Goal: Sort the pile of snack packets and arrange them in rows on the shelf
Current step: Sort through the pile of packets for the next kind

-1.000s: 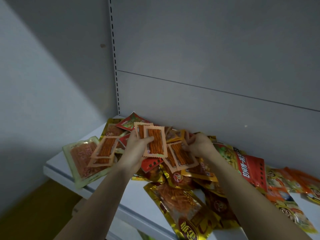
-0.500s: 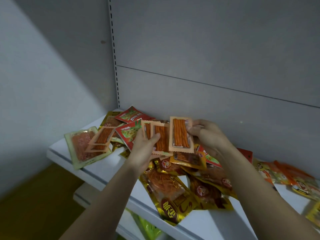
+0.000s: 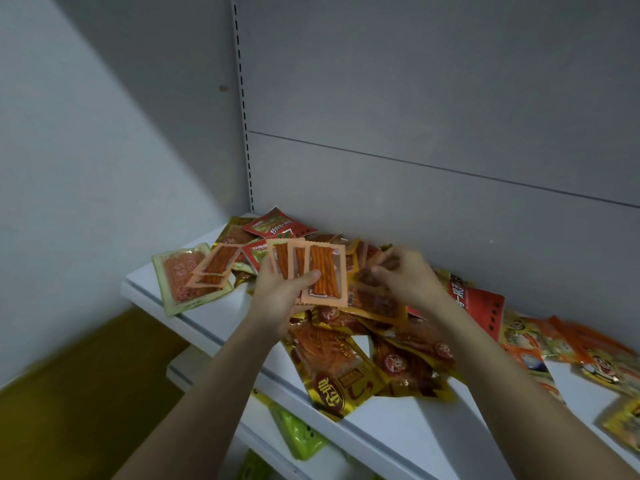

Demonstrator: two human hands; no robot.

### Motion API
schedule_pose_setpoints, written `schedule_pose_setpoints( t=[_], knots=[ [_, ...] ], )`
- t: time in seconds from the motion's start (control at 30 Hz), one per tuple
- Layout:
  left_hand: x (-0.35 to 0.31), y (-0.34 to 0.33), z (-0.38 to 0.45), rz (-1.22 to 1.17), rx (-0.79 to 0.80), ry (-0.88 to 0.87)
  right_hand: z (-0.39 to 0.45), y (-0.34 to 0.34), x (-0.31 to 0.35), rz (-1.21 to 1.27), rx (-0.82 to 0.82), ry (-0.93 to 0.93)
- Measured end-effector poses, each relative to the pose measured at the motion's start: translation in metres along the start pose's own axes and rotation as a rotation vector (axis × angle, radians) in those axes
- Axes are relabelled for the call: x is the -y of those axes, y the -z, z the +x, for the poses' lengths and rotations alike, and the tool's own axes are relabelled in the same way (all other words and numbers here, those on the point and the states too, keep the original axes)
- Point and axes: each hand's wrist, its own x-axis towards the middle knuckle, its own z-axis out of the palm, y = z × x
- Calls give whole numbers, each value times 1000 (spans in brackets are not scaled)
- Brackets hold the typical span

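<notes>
A fan of orange packets [image 3: 323, 271] is gripped by the left hand [image 3: 282, 292] above the pile [image 3: 367, 344] on the shelf [image 3: 398, 427]. A packet there is pinched by the blurred right hand [image 3: 403, 275]. A red packet [image 3: 476, 308] lies beside it.

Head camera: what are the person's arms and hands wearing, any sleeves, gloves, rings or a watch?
Nothing is worn on either. Both forearms are bare right to the bottom edge of the head view, with no sleeve or cuff in sight. The left hand and the right hand have no gloves. No watch, strap or bracelet shows at either wrist. The right hand is motion-blurred, so a thin ring there cannot be ruled out.
</notes>
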Motion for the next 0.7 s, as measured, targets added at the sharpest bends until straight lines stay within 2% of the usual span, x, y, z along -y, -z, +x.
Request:
schedule_pose_setpoints(
  t=[0.13, 0.2, 0.37, 0.47, 0.53, 0.6, 0.63, 0.7],
  knots=[
    [1, 9, 3, -5, -57, -5, -9, -2, -11, -331, 251, 111],
    [1, 11, 4, 4, -51, -13, -13, -8, -15, -421, 305, 147],
    [1, 11, 9, 11, -13, -15, -15, -15, -18, -515, 236, 127],
    [1, 8, 13, -2, 43, -27, -16, -16, -17, -501, 213, 182],
    [0, 6, 16, -18, 59, -41, -18, -13, -16, -404, 112, 220],
    [0, 3, 18, -31, 72, -63, -16, -6, -15, -219, -111, 162],
    [0, 0, 19, -39, 79, -71, -14, -1, -14, -38, -193, 79],
    [0, -7, 22, -55, 100, -78, -14, 9, -6, 386, -200, -112]
  ],
)
